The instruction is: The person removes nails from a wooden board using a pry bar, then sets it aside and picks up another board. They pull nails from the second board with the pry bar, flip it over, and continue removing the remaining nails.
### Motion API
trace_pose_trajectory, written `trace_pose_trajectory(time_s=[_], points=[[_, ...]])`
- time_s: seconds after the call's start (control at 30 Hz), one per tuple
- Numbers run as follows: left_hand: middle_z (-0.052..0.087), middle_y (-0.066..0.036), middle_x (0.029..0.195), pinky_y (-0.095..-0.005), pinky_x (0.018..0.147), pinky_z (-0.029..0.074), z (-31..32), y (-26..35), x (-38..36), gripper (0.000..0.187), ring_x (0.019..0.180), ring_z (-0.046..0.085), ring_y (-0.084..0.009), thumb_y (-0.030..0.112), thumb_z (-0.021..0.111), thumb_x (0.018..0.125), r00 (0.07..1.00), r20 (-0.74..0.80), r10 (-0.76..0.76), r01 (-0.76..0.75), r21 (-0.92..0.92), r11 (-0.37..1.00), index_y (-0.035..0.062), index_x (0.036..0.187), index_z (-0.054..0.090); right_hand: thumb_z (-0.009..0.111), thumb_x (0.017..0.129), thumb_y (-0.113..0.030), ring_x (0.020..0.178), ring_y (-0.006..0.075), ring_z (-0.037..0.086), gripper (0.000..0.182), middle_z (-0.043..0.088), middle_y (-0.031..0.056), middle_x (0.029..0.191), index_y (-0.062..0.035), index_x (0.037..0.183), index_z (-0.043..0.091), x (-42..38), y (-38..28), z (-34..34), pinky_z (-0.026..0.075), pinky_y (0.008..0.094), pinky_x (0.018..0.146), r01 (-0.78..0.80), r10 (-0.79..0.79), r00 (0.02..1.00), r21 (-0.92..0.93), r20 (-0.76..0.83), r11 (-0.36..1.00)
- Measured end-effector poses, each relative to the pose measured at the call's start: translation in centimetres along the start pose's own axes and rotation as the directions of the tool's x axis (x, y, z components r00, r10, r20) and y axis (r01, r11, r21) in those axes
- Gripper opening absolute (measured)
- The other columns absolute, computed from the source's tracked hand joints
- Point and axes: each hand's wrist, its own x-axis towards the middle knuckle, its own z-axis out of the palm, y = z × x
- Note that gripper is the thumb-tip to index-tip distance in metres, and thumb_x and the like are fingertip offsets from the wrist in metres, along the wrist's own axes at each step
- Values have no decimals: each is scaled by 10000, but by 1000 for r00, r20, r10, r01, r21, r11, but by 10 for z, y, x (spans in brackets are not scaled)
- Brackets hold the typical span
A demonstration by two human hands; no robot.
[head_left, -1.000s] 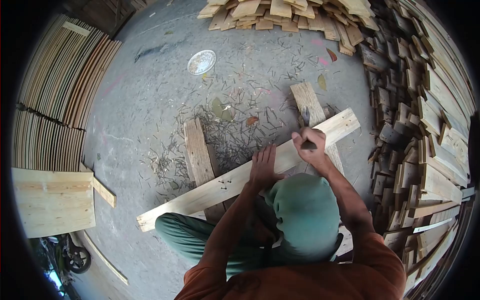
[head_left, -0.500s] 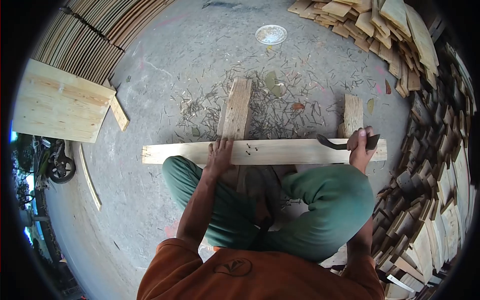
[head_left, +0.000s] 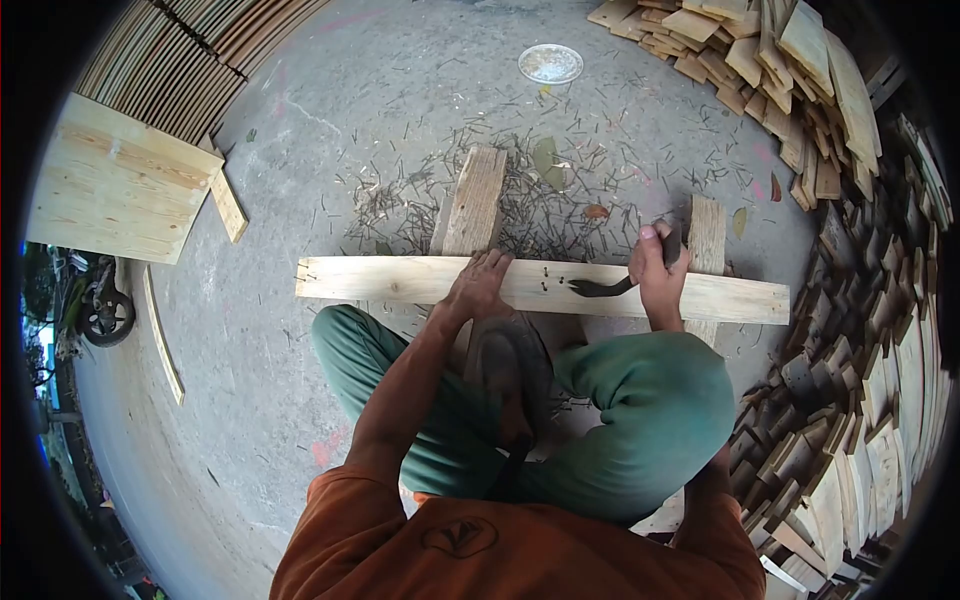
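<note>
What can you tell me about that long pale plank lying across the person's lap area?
The long plank is pale, fresh-looking wood, flat and straight, lying crosswise over two shorter boards on the concrete floor. Small dark nails stand near its middle. The left hand presses flat on it; the right hand holds a dark curved pry tool whose tip meets the plank by the nails.

no readable text; only a logo on the orange shirt (head_left: 460, 537).
</note>
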Motion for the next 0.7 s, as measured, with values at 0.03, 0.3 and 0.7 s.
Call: trace_pose_trajectory(time_s=[0.03,0.3,0.7], points=[[485,-211,1309,-463,1120,308,1,-3,1,964,1274,426,-403,330,870,550,999,-20,46,-47,-30,998,2,1345,434,594,980,-185,513,35,362,337,392,-44,557,-59,703,449,3,11,5,307,238,453,39,-39,999,-45,-10,998],[497,-201,1283,-461,1089,311,18,-20,2,976,1239,428,-385,346,856,545,986,-110,122,-132,-86,988,0,1352,430,516,1010,-177,430,41,353,278,368,-49,548,-75,764,436,7,16,46,288,230,381,125,-129,992,-238,-5,963],[484,-180,1274,-476,1072,301,12,-17,3,1044,1213,418,-381,365,885,519,996,-53,71,-77,-114,991,39,1386,405,549,994,-129,510,19,337,321,366,-59,573,-62,706,424,14,7,37,257,227,451,27,-39,994,-119,-101,993]])
